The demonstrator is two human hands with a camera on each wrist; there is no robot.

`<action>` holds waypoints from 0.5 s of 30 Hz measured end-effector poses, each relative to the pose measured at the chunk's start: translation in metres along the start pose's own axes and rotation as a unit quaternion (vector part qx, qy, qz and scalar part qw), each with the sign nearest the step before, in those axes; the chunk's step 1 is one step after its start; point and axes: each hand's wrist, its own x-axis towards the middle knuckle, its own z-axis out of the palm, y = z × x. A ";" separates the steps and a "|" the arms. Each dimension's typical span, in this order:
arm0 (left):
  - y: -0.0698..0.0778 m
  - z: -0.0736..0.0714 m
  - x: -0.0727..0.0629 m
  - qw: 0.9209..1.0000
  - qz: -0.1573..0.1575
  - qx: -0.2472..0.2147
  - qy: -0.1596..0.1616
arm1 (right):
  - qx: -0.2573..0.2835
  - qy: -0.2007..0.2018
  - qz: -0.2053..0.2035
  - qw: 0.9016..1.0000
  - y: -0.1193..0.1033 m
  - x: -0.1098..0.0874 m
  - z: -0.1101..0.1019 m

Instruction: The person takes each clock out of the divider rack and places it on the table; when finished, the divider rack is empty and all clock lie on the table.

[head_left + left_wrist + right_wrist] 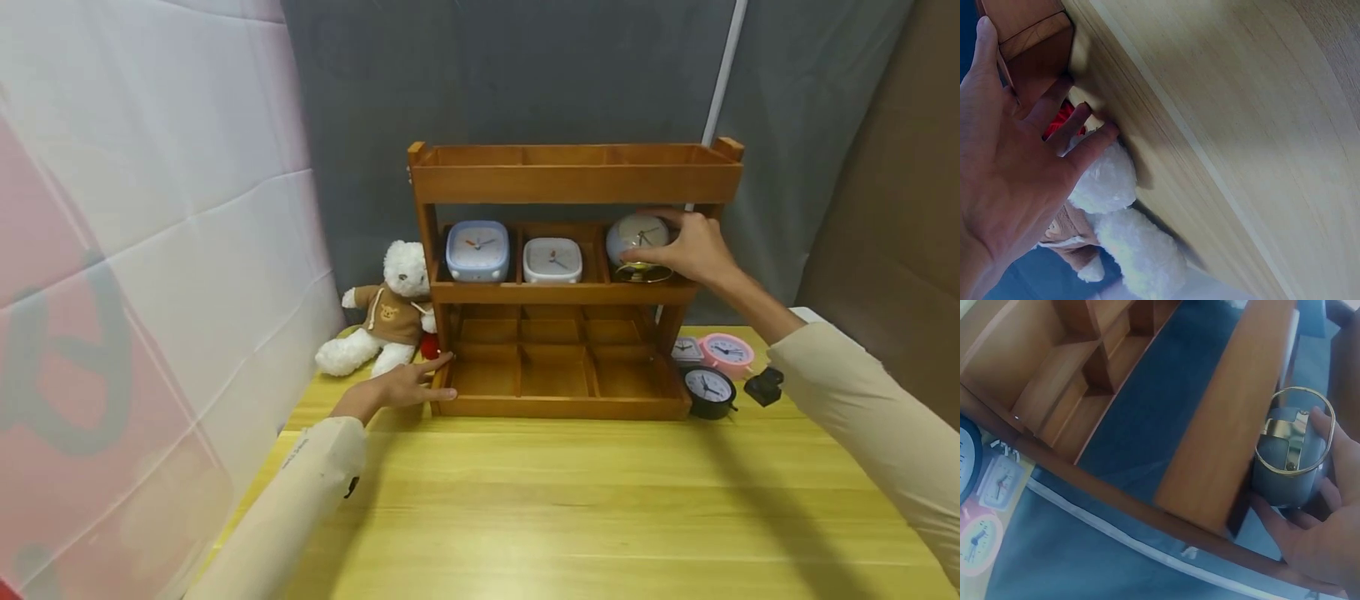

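My right hand (697,247) grips a round desk clock (639,233) with a gold ring base, at the right compartment of the wooden shelf's (577,185) middle tier. In the right wrist view the clock's grey body (1279,484) and gold ring stand (1286,429) show between thumb and fingers; its dial faces away. My left hand (405,386) rests against the lower left side of the shelf, fingers extended. A blue clock (477,252) and a smaller white clock (552,260) sit in the left and middle compartments of that tier.
A white teddy bear (397,312) in a brown sweater sits left of the shelf. At its right on the table (525,500) lie a black clock (709,392), a pink clock (727,354), a small square clock (686,350) and a small black object (764,386).
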 end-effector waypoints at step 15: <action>-0.001 0.001 0.001 1.000 -0.008 0.005 -0.001 | -0.006 -0.006 -0.023 1.000 -0.017 -0.031 -0.023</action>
